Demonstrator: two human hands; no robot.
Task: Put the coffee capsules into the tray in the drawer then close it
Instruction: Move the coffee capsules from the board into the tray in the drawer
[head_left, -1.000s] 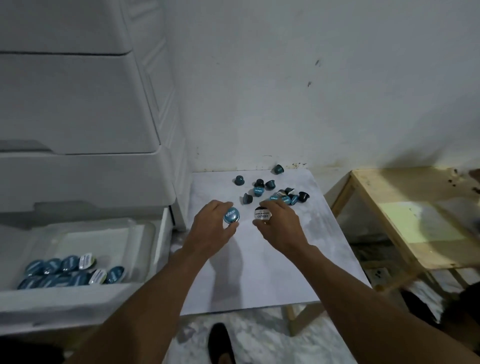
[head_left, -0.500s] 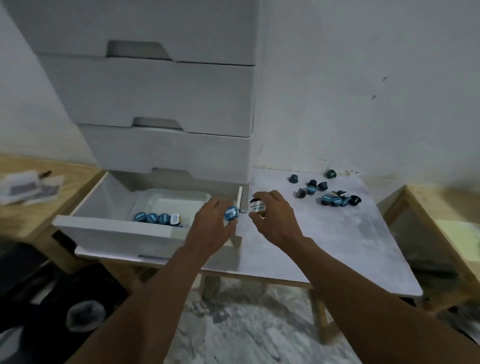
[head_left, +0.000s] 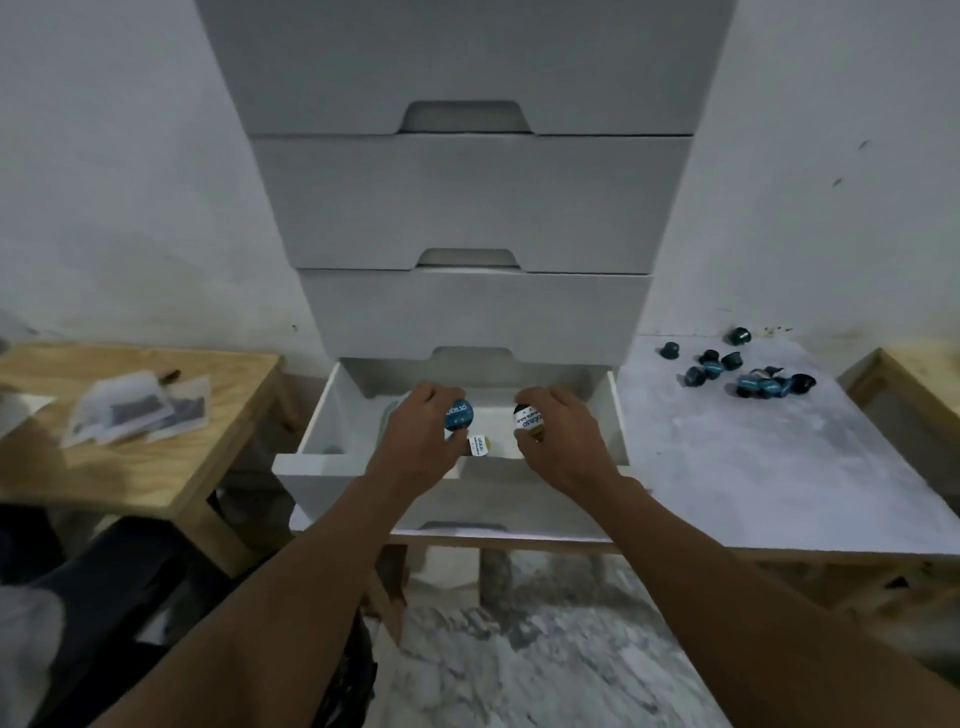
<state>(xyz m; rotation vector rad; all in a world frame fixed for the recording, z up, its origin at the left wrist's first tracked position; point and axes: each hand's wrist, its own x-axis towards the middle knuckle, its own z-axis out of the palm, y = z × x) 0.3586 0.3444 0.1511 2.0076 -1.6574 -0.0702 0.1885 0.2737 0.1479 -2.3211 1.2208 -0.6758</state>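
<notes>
The lowest white drawer stands pulled open in front of me, with a clear tray inside it. My left hand holds a blue-lidded capsule over the tray. Over the tray's right part my right hand holds a white-lidded capsule. One white-lidded capsule shows in the tray between my hands; the others there are hidden. Several dark blue capsules lie loose on the grey table at the right.
The white drawer cabinet rises behind the open drawer, its upper drawers shut. A wooden table with plastic packets stands to the left. Another wooden frame sits at the far right. Marbled floor lies below.
Both hands carried their capsules left from the grey table to above the open drawer's tray. My view swung left, so the drawer is now centred.
</notes>
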